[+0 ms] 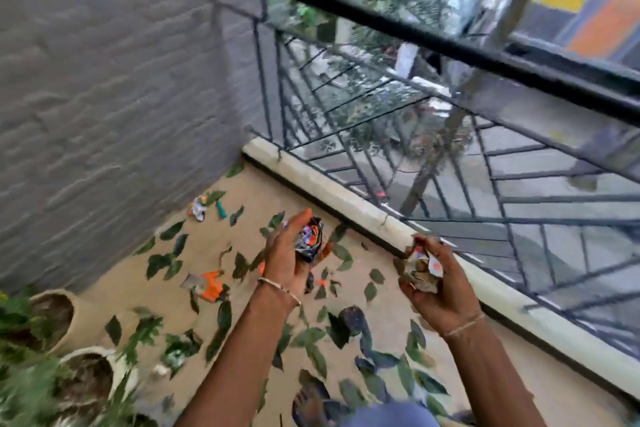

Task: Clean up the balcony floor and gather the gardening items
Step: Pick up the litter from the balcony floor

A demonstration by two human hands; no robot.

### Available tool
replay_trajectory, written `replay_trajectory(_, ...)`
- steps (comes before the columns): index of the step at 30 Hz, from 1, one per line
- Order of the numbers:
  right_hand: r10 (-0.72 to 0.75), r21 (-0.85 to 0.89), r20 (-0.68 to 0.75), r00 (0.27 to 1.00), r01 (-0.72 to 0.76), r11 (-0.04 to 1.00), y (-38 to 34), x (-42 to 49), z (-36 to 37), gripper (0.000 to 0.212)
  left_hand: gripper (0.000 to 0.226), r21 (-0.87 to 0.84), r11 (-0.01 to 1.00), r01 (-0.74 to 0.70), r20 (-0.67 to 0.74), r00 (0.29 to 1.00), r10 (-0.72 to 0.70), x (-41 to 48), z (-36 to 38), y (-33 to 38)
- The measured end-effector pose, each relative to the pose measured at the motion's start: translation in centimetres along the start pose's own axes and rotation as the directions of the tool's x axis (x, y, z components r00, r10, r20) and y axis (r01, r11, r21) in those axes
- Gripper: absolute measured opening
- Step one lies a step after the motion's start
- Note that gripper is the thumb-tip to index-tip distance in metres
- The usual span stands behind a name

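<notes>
My left hand (287,253) is raised over the balcony floor (381,291) and grips a crumpled dark wrapper (310,240) with orange and blue print. My right hand (438,288), near the railing's kerb, holds a crumpled pale wad of litter (420,269) with dry brown bits in it. Green leaves (311,340) lie scattered all over the beige floor. An orange wrapper (207,282) lies left of centre. A white and orange wrapper (198,208) and a small teal item (221,210) lie in the far corner by the wall.
A grey textured wall (104,97) closes the left side. A black metal railing (450,135) on a pale kerb (346,199) runs along the right. Two plant pots (65,315) with soil lie tipped at bottom left. A dark round object (351,319) sits among the leaves.
</notes>
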State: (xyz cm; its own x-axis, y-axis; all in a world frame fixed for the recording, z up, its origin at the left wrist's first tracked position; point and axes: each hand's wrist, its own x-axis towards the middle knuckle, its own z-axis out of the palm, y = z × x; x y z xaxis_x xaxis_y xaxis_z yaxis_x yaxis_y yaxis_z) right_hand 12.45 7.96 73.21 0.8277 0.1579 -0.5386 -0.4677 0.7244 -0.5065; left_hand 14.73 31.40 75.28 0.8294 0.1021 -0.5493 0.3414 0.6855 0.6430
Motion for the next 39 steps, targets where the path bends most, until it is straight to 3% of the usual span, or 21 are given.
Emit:
replay_trajectory(2,-0.077,0.02,-0.051,0.996,0.078,0.997,-1.9,-2.5,-1.5,0.046,0.017,0.051,0.998,0.019,0.056,0.998,-0.022,-0.9,2.9,-1.5)
replay_trajectory(5,-0.181,0.078,-0.135,0.974,0.193,0.978,-4.6,-7.0,-4.4,0.01,0.013,0.124,0.992,0.039,0.144,0.988,-0.057,-3.2,7.6,-5.1)
replay_trajectory(10,-0.338,0.16,-0.177,0.924,0.366,0.917,-8.5,-15.7,-12.5,0.011,0.008,0.218,0.968,0.128,0.284,0.94,-0.188,-8.4,13.7,-13.9)
replay_trajectory(15,-0.426,0.17,-0.3,0.853,0.488,0.856,-10.3,-26.9,-23.2,0.028,0.013,0.333,0.926,0.181,0.363,0.882,-0.303,-16.9,18.2,-24.3)
replay_trajectory(18,-0.444,0.199,-0.404,0.8,0.551,0.811,-10.1,-33.5,-28.8,0.018,0.014,0.42,0.875,0.242,0.377,0.83,-0.411,-21.9,19.2,-31.0)
replay_trajectory(20,-0.465,0.212,-0.459,0.757,0.601,0.77,-9.5,-38.0,-32.5,0.026,0.011,0.481,0.831,0.28,0.365,0.798,-0.48,-25.5,19.5,-35.5)
replay_trajectory(23,-0.463,0.231,-0.537,0.705,0.651,0.723,-8.6,-44.2,-37.1,0.007,0.012,0.556,0.768,0.317,0.363,0.739,-0.568,-30.3,20.7,-40.9)
replay_trajectory(25,-0.47,0.226,-0.601,0.647,0.701,0.677,-8.1,-48.8,-39.8,0.008,0.014,0.612,0.718,0.332,0.356,0.695,-0.625,-33.5,21.9,-44.2)
replay_trajectory(29,-0.493,0.182,-0.724,0.481,0.824,0.537,-5.4,-57.2,-44.2,0.049,0.008,0.726,0.609,0.318,0.36,0.579,-0.732,-39.0,24.2,-50.2)
replay_trajectory(30,-0.478,0.166,-0.764,0.434,0.847,0.505,-4.3,-59.1,-45.1,0.047,0.009,0.761,0.571,0.309,0.353,0.541,-0.763,-40.4,24.6,-51.7)
replay_trajectory(33,-0.382,0.139,-0.875,0.298,0.91,0.391,-0.7,-63.9,-47.2,0.009,0.011,0.842,0.477,0.253,0.341,0.435,-0.833,-44.6,25.0,-56.1)
replay_trajectory(39,-0.186,0.098,-0.975,0.122,0.986,0.132,8.3,-71.7,-50.9,0.01,0.014,0.952,0.258,0.166,0.208,0.267,-0.941,-53.1,22.9,-64.0)
